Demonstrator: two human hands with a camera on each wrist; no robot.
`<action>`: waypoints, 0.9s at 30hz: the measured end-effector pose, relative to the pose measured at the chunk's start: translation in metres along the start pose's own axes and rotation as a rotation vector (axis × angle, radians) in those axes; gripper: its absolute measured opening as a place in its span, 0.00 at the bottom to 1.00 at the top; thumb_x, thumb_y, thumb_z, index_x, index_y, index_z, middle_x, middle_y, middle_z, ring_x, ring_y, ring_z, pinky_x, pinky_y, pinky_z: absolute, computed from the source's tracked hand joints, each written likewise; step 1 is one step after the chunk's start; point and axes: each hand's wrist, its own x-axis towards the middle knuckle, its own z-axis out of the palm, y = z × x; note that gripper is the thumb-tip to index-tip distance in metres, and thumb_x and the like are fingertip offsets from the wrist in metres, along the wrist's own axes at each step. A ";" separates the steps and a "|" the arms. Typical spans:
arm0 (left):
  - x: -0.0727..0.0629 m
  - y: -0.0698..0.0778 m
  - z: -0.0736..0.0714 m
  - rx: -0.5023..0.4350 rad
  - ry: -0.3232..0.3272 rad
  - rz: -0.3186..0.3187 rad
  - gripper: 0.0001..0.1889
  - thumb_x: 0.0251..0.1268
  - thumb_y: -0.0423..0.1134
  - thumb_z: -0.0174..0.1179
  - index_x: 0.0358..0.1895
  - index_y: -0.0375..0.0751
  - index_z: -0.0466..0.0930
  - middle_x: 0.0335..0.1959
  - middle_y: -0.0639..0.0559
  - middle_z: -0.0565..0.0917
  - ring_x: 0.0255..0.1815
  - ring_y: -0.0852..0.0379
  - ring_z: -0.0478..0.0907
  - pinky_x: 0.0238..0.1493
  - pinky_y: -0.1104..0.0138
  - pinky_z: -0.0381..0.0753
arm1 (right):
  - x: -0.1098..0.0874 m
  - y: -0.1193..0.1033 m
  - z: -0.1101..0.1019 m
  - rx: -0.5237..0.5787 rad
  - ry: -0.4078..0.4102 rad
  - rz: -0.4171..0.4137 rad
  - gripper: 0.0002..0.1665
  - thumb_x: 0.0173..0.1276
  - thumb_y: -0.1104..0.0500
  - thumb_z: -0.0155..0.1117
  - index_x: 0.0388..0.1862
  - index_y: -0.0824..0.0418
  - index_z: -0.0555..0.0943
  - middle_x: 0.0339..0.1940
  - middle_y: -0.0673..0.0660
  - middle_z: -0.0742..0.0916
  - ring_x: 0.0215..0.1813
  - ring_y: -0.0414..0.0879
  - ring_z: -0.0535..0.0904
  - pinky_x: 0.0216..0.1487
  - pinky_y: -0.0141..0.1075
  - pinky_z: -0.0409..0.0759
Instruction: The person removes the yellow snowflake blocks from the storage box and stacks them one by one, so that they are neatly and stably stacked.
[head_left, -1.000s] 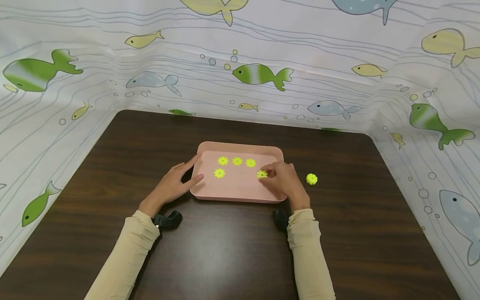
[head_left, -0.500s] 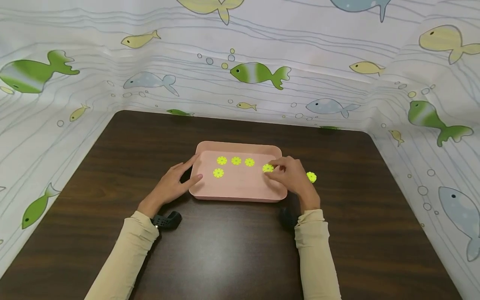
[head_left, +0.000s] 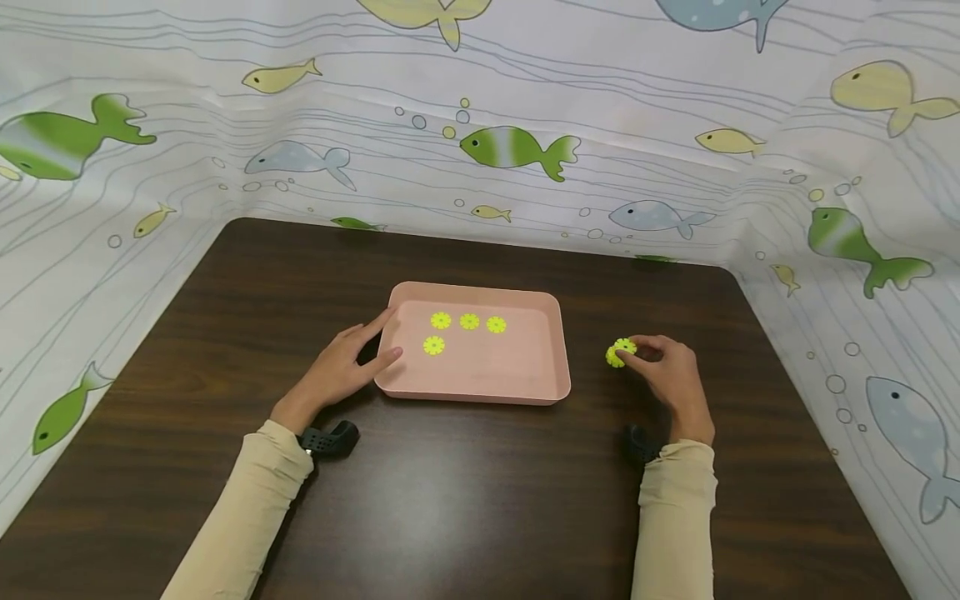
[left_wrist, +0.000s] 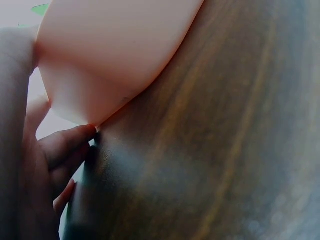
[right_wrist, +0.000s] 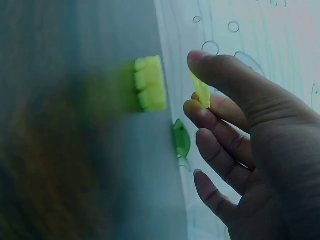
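While the left hand (head_left: 337, 367) rests spread fingers on the tray (head_left: 517, 367), the right hand (head_left: 671, 379) pinches a yellow disc (right_wrist: 202, 92) so near the stack (right_wrist: 151, 84) on the worktop (head_left: 450, 517) that a low swing could topple it.

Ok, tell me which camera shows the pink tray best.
The head view: nearly the whole pink tray shows from above, partly covered by the left hand. The left wrist view shows only part of it, close up; the right wrist view shows none.
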 end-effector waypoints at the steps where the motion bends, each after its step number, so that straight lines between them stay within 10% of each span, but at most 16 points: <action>1: 0.000 0.000 0.000 -0.001 -0.001 -0.002 0.41 0.78 0.61 0.54 0.86 0.58 0.48 0.82 0.43 0.59 0.81 0.27 0.51 0.74 0.30 0.51 | 0.000 0.002 0.001 -0.003 -0.007 0.007 0.26 0.72 0.52 0.73 0.57 0.72 0.85 0.49 0.70 0.87 0.46 0.61 0.82 0.49 0.55 0.82; 12: 0.000 -0.002 0.000 -0.003 -0.003 -0.015 0.41 0.77 0.61 0.54 0.86 0.59 0.47 0.83 0.46 0.57 0.81 0.28 0.49 0.73 0.29 0.51 | 0.002 0.007 0.004 0.025 -0.063 0.024 0.27 0.73 0.52 0.71 0.60 0.72 0.84 0.57 0.75 0.84 0.57 0.69 0.80 0.59 0.62 0.78; 27: 0.001 -0.001 0.000 -0.004 -0.007 -0.016 0.41 0.78 0.61 0.54 0.86 0.62 0.46 0.83 0.45 0.57 0.81 0.28 0.49 0.73 0.29 0.52 | 0.003 0.007 0.003 0.027 -0.080 0.050 0.27 0.72 0.51 0.72 0.59 0.71 0.85 0.54 0.72 0.86 0.47 0.60 0.82 0.50 0.49 0.81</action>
